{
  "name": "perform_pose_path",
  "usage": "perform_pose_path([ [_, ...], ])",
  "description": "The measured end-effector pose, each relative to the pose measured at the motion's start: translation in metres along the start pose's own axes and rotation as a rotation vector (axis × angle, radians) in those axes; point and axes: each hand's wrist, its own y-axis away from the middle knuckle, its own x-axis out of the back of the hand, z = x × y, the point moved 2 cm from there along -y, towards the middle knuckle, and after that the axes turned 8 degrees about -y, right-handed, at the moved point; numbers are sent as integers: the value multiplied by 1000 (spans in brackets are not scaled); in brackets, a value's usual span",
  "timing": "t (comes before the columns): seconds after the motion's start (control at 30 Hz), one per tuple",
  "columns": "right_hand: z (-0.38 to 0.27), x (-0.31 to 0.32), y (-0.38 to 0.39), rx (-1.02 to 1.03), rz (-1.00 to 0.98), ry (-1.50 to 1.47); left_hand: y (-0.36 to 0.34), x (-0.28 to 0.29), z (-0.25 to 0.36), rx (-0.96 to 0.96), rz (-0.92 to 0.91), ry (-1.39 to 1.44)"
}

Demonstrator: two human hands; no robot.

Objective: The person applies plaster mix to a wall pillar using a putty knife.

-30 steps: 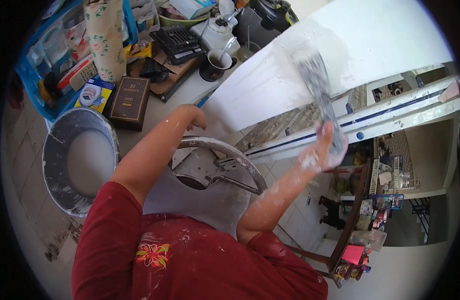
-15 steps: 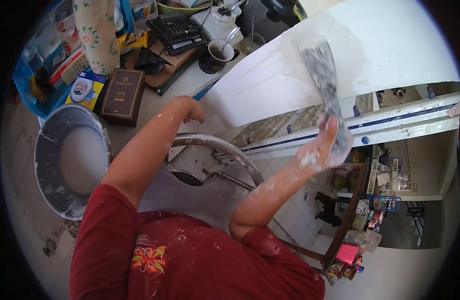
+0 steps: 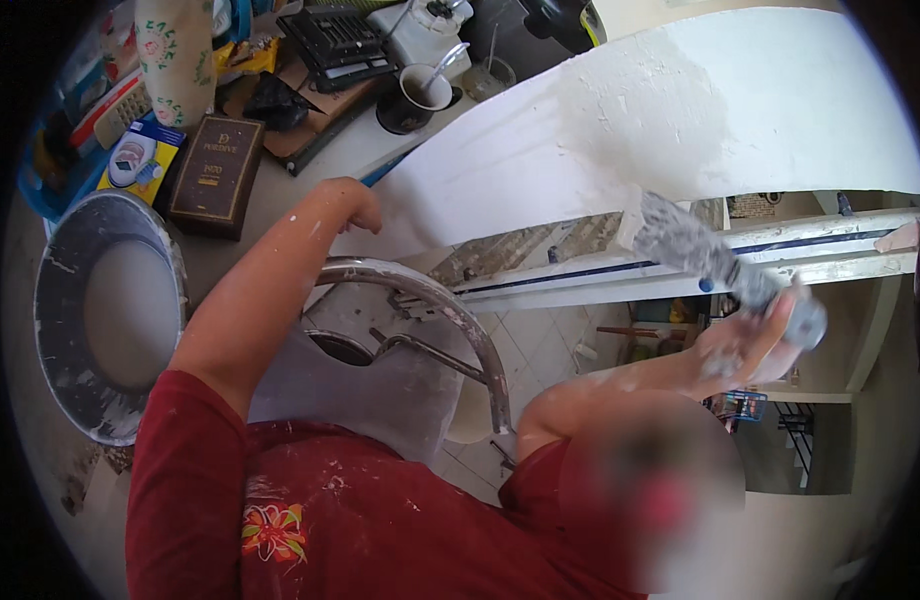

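My right hand [image 3: 750,345], dusted with white, is closed round the handle of a broad putty knife [image 3: 685,240] smeared grey and white. The knife's wide end points up and left, just below the edge of a long white panel [image 3: 820,100]. A damp grey patch of filler [image 3: 640,125] spreads over the panel's middle. By the panel's left end, my left hand [image 3: 360,208] is bent at the wrist with its fingers curled in. What those fingers hold, if anything, is hidden.
A grey bucket [image 3: 50,290] of whitish liquid stands at left. On the counter are a brown box [image 3: 215,175], a dark mug [image 3: 405,112] with a spoon and a black grille-like object [image 3: 335,45]. A metal-framed chair [image 3: 470,335] is before me. A blurred patch covers the lower right.
My right hand has brought the putty knife off the panel's face, down and to the right, tilting its blade leftward. The view has shifted slightly; my left hand keeps its pose.
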Motion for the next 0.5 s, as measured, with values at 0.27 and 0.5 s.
perform_pose_path([
  [0.27,10,-109,-52,23,-579,462,2,1,2,32,-12,-10],
  [0.5,-12,-73,-115,202,-378,293,7,4,5,-3,27,-8],
])
